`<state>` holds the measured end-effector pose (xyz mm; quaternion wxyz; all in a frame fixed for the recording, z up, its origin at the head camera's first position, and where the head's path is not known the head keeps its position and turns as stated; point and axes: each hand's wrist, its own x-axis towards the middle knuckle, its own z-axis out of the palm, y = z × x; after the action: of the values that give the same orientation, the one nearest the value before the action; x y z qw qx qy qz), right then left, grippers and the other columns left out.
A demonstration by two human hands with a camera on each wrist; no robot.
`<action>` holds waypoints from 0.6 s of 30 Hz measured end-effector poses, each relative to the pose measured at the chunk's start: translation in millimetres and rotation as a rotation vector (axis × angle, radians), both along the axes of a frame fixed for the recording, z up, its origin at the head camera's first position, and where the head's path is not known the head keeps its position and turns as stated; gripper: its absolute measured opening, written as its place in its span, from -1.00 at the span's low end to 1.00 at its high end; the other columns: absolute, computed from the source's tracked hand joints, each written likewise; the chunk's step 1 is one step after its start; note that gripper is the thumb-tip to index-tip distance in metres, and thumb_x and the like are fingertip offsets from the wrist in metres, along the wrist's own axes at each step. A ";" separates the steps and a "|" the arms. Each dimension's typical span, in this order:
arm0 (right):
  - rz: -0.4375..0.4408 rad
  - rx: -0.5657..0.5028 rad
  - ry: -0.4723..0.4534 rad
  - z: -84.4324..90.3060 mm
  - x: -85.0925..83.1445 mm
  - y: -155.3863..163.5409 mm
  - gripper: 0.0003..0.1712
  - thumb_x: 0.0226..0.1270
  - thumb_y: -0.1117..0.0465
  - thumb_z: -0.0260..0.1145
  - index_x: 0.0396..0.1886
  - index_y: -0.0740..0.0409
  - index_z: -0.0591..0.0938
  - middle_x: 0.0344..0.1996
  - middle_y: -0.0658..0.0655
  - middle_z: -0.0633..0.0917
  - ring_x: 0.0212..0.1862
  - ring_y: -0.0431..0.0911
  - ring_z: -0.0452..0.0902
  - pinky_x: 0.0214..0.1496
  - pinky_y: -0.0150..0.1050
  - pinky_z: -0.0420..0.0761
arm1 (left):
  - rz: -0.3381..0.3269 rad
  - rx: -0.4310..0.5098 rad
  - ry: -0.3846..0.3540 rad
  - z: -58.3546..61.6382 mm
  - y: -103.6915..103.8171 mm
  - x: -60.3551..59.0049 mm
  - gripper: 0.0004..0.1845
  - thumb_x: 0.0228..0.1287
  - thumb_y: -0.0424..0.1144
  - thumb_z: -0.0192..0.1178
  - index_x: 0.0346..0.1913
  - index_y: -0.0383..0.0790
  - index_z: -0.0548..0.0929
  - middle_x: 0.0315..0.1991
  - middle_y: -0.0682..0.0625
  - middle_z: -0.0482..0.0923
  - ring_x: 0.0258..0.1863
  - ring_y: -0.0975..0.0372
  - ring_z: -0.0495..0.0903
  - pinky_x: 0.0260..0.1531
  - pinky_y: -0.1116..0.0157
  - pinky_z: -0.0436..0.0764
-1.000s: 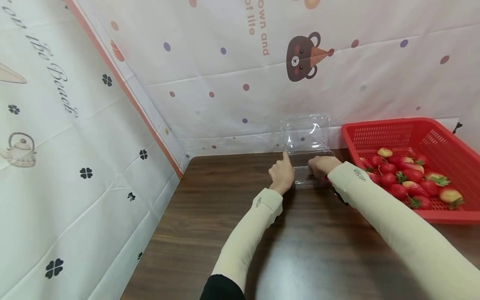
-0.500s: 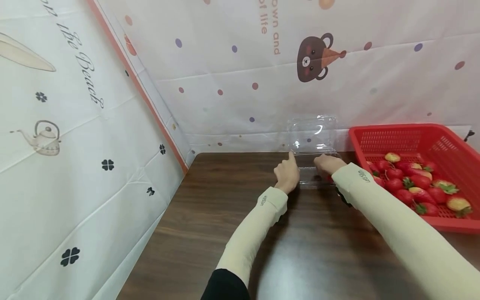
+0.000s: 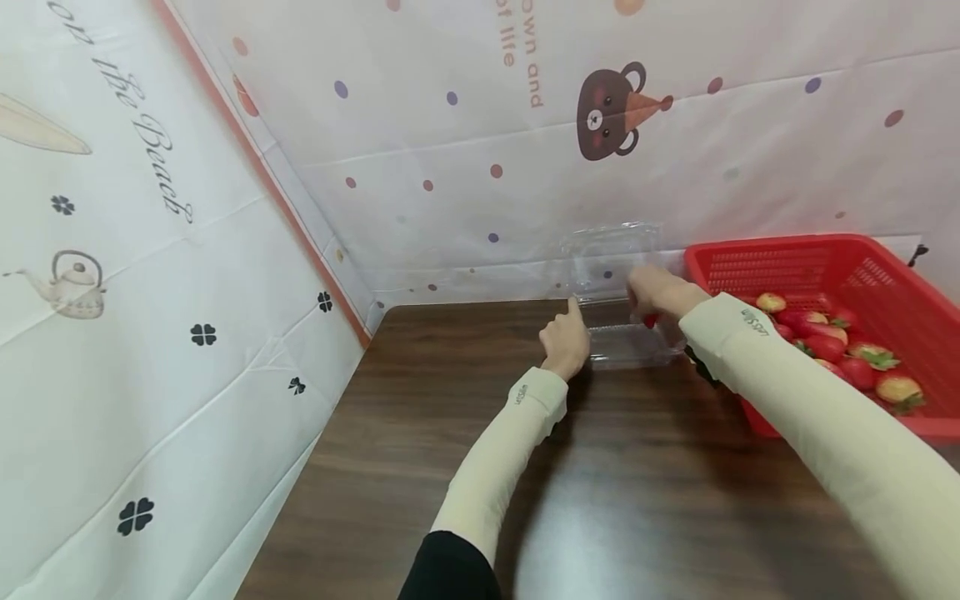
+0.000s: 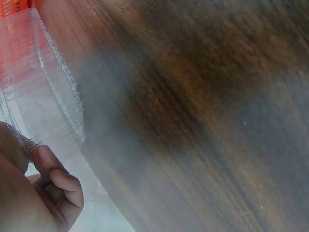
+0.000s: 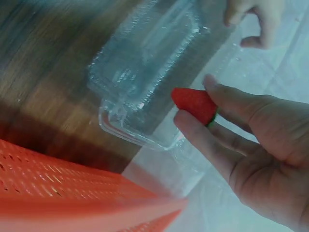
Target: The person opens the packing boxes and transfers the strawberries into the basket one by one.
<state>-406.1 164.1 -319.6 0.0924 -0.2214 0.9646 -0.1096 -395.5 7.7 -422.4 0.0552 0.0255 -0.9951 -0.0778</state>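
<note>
A hinged clear plastic box (image 3: 626, 346) lies on the table, its transparent lid (image 3: 611, 250) raised against the back wall. My left hand (image 3: 566, 340) is at the box's left side; in the left wrist view, its thumb and fingers pinch the plastic edge, with other fingers curled. Above the box, my right hand (image 3: 663, 292) pinches a red strawberry (image 5: 193, 102) between thumb and fingers, the pointed end facing outward and the green leaves towards the palm. The strawberry is apart from the box floor. From the head view, the right hand hides part of the box and lid.
A red perforated basket (image 3: 911, 304) with several strawberries (image 3: 832, 346) stands right of the box, close beside my right forearm. Behind the brown wooden table (image 3: 420, 417) hangs a printed white cloth (image 3: 420, 125), and another (image 3: 150, 333) hangs along the left.
My right hand has risen from low inside the box towards the lid, and the strawberry now shows under its fingers. My left hand keeps its place at the box. The head view has shifted slightly.
</note>
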 end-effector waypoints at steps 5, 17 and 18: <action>-0.025 -0.026 0.059 7.2 1.2 1.3 -0.75 0.03 0.40 0.57 -0.33 0.47 0.71 -0.39 0.36 0.75 -0.36 0.10 0.66 -0.26 -0.05 0.70 | -0.003 -0.004 -0.015 -3.5 -2.0 5.3 -0.38 0.45 -0.04 0.20 0.49 0.05 0.28 -0.17 -0.02 0.79 -0.29 0.13 0.78 -0.37 0.19 0.65; -0.045 -0.102 0.237 42.3 4.4 7.8 -0.77 0.12 0.30 0.56 -0.31 0.38 0.74 -0.31 0.33 0.76 -0.25 0.15 0.68 -0.09 0.10 0.66 | -0.041 -0.025 -0.003 4.0 0.8 7.4 -0.39 0.45 -0.06 0.19 0.48 0.00 0.28 -0.17 -0.06 0.79 -0.29 0.11 0.79 -0.39 0.18 0.66; -0.054 -0.101 0.251 44.1 5.2 8.7 -0.77 0.13 0.27 0.57 -0.31 0.35 0.75 -0.31 0.32 0.76 -0.25 0.14 0.67 -0.11 0.11 0.65 | -0.043 -0.031 -0.010 4.4 0.5 7.6 -0.38 0.45 -0.05 0.20 0.48 -0.01 0.28 -0.17 -0.06 0.79 -0.28 0.11 0.79 -0.39 0.18 0.66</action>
<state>-400.9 172.8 -275.5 -0.0433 -0.2117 0.9674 -0.1319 -387.8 8.2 -418.1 0.0490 0.0039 -0.9968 -0.0636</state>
